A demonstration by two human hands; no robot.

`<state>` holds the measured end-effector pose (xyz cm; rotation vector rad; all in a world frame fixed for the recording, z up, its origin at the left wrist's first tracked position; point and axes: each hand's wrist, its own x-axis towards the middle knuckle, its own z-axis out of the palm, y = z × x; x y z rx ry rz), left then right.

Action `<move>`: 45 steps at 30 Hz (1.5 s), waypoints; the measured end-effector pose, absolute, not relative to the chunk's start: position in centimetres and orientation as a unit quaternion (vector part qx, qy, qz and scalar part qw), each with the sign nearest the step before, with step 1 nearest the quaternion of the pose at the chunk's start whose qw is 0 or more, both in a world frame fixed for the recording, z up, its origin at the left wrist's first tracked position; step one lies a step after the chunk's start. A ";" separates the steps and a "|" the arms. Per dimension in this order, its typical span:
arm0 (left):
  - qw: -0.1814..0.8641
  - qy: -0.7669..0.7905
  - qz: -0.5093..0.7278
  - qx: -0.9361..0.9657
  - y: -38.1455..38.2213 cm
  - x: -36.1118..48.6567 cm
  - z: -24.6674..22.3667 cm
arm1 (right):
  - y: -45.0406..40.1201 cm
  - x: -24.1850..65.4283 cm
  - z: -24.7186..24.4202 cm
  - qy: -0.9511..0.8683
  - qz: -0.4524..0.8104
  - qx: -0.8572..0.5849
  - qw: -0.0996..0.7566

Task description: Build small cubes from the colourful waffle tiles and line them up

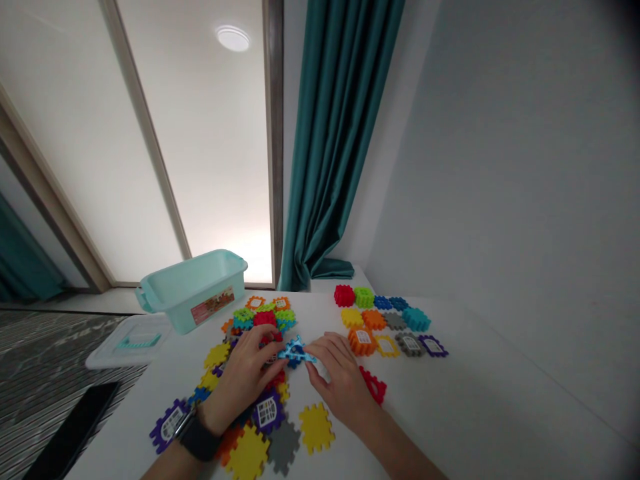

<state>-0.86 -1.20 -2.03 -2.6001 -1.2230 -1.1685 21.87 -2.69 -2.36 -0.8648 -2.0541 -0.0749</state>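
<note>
Between my two hands a light blue triangular piece (296,351) is held above the white table (450,413). My left hand (246,373), with a dark watch on its wrist, pinches the piece's left end. At its right end are the closed fingers of my right hand (340,377). Loose toothed pieces lie around and under my left hand, among them a purple one with a white window (267,411) and a grey one (284,445). A yellow piece (317,428) lies flat between my forearms, and a red piece (373,385) is beside my right hand.
Small stacks of pieces sorted by colour, including a teal stack (416,319) and an orange stack (362,341), sit beyond my right hand. At the back left stand a mint bin (200,283) and its clear lid (125,341). A black phone-like object (75,430) lies at left.
</note>
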 end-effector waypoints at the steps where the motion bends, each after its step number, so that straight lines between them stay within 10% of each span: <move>1: 0.017 -0.395 -0.379 -0.836 -1.2 -0.9 -2.0 | -2.7 21.9 -2.4 -0.827 -0.029 -0.346 0.442; 45: -0.113 -0.358 -0.472 -0.797 -1.6 -0.4 -2.1 | -2.1 22.4 -2.5 -0.807 -0.037 -0.326 0.490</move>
